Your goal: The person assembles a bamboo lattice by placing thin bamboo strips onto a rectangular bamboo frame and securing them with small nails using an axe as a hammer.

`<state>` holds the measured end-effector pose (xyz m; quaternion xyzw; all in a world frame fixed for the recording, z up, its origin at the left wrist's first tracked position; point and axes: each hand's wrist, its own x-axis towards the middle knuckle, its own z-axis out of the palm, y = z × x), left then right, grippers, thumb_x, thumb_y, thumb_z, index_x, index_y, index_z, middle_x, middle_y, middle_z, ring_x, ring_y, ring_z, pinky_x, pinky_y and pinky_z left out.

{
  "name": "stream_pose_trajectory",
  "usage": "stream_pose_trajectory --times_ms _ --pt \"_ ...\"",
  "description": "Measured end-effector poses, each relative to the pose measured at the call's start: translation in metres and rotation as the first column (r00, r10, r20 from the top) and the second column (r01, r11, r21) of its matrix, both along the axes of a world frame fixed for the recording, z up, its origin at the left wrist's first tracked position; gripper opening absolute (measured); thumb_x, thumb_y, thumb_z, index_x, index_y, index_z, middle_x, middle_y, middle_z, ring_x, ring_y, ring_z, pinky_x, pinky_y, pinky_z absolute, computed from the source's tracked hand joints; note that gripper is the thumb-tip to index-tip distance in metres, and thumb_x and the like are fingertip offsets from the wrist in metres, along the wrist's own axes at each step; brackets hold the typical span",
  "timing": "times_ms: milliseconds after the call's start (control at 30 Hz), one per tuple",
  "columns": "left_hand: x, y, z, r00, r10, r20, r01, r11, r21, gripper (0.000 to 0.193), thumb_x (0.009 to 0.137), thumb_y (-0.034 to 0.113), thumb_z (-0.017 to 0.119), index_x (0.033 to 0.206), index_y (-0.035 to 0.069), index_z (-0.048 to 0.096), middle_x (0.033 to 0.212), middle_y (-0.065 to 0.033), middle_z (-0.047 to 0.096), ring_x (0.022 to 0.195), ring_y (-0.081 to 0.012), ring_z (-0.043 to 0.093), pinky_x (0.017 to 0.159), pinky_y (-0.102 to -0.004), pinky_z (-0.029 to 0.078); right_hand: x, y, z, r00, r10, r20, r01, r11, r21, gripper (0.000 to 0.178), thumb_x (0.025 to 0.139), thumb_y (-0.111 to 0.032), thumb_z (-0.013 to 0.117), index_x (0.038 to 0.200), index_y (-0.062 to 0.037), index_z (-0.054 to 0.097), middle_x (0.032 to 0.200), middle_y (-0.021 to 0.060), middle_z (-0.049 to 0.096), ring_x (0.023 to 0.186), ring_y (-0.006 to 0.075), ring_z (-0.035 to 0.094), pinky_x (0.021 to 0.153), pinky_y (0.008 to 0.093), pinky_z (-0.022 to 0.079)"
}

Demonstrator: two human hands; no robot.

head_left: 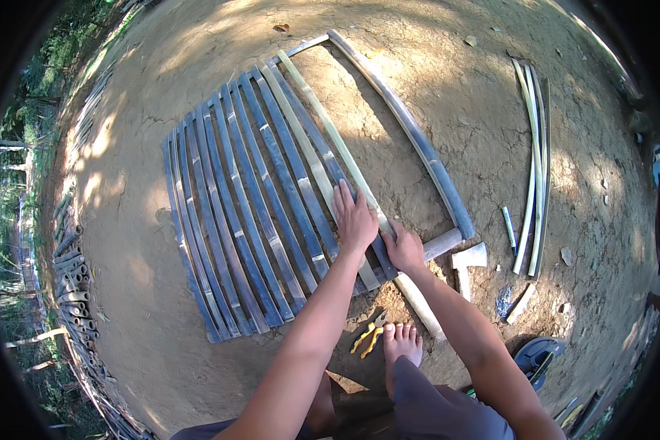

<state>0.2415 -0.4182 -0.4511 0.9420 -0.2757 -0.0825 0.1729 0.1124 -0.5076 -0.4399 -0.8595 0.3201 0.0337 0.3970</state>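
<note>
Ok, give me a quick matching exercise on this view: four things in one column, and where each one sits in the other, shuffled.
Things:
1. pliers
2. hatchet
3. left hand
4. loose slats

Places:
A. flat on the dark slats of the mat
B. on the dirt far right, apart from the mat
C. on the ground beside the bare foot
D. on the dirt just right of the right hand

Pairs: 1-C, 2-D, 3-A, 4-B
</note>
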Motion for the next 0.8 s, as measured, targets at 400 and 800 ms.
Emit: stream_pose_trajectory --times_ms 400,800 --pt "0.002 -0.007 0.020 0.973 0.108 -0.204 -0.112 0.994 -0.010 0.096 0.088 0.026 0.073 0.162 -0.007 0.021 0.171 -0.0293 0.011 0.161 -0.0356 0.013 0.130 -0.0536 0.009 -0.006 0.009 -0.011 0.996 -0.015 0.086 0.025 0.993 -0.115 0.038 0.101 -0.032 0.060 0.131 -0.0094 0.061 0.109 0.0201 0.074 0.105 0.0390 0.069 0.102 0.0479 0.046" --pt "0.005 -0.005 0.024 0.977 0.085 -0.196 -0.085 0.996 0.009 0.096 0.087 0.029 0.073 0.161 -0.007 0.024 0.171 -0.0261 0.018 0.159 -0.0331 0.020 0.130 -0.0520 0.010 -0.005 0.008 -0.011 0.999 -0.011 0.052 0.019 0.988 -0.153 0.039 0.099 -0.033 0.061 0.131 -0.0099 0.062 0.107 0.0201 0.074 0.103 0.0378 0.070 0.099 0.0479 0.048"
